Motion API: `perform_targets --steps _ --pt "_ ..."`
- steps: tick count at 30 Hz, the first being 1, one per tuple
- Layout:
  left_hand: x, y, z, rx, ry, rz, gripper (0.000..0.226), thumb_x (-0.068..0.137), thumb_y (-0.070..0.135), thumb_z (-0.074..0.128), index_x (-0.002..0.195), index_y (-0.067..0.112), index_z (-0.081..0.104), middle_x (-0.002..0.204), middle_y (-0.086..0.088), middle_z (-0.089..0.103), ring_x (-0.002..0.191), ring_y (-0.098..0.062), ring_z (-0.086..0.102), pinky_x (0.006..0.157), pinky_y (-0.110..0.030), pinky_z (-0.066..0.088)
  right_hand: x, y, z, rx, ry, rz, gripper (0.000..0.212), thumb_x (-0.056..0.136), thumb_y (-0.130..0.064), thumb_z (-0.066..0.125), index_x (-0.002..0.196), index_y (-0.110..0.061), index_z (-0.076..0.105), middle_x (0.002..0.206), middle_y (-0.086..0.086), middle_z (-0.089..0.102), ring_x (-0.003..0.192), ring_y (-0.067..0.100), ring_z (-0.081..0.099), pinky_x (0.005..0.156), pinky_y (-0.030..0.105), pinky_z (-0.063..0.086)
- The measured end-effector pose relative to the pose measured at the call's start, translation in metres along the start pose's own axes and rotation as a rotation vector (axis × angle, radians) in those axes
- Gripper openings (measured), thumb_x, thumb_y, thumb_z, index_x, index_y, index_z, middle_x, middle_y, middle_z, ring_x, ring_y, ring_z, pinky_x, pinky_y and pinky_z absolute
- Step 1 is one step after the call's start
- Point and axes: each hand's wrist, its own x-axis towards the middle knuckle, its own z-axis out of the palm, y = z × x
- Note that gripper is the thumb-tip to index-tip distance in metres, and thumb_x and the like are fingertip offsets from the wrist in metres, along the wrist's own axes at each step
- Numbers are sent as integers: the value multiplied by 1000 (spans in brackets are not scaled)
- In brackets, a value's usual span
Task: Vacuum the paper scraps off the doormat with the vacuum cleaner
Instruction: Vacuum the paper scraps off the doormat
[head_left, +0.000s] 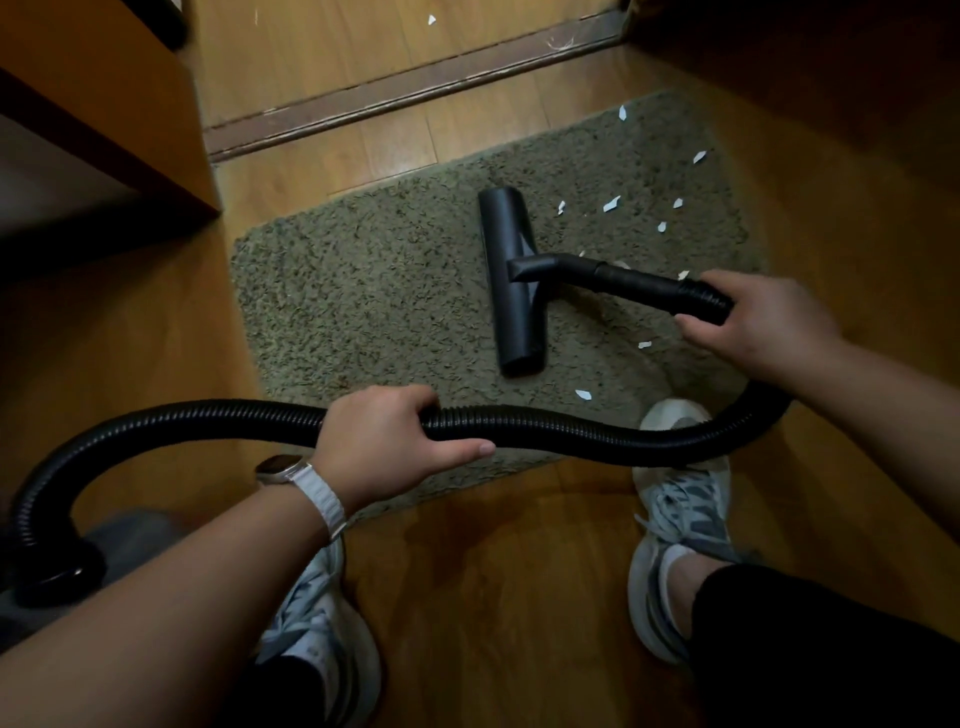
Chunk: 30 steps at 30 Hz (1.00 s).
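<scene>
Gripping hose (545, 431), left hand (379, 441) and right hand (763, 322); floor head (511, 280) lengthwise near-to-far on doormat (363, 291).

A shaggy olive-green doormat (374, 291) lies on the wooden floor (493, 571). The black vacuum nozzle (511, 280) rests flat on its middle, running near to far. Small white paper scraps (612, 204) dot the mat's right part. The ribbed black hose (545, 431) curves over the near edge.
</scene>
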Motion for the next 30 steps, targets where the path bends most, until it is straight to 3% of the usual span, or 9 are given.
perform_targets --steps 4,7,14,21,30 --pt "3 19 10 7 12 22 83 54 102 31 74 26 60 60 11 55 63 -9 56 53 -27 38 -11 19 -3 4 -38 10 31 85 -47 69 110 -29 66 75 -3 59 74 23 57 61 35 45" --pt "0 27 16 -12 8 20 82 54 101 31 75 27 60 60 12 55 64 -8 56 54 -27 41 -18 31 -4 36 -67 42 32 85 -44 71 112 -27 66 80 -1 61 79 24 58 67 38 49" --pt "0 35 25 30 17 19 85 54 103 27 75 27 59 58 12 54 61 -9 55 51 -26 39 -46 61 7 123 -107 167 35 84 -41 73 111 -19 65 82 2 62 76 24 59 63 34 45" --pt "10 43 15 23 -44 12 73 58 96 37 70 27 53 59 10 55 58 -3 53 51 -26 42 -74 77 17 237 24 316 39 88 -39 71 119 -16 65 90 4 62 79 22 58 68 34 50" --pt "17 50 18 132 -116 -2 67 70 92 38 71 26 49 62 8 55 57 -6 52 51 -27 41 -49 75 25 312 81 315 36 86 -43 70 115 -23 68 91 5 67 82 24 63 70 36 53"
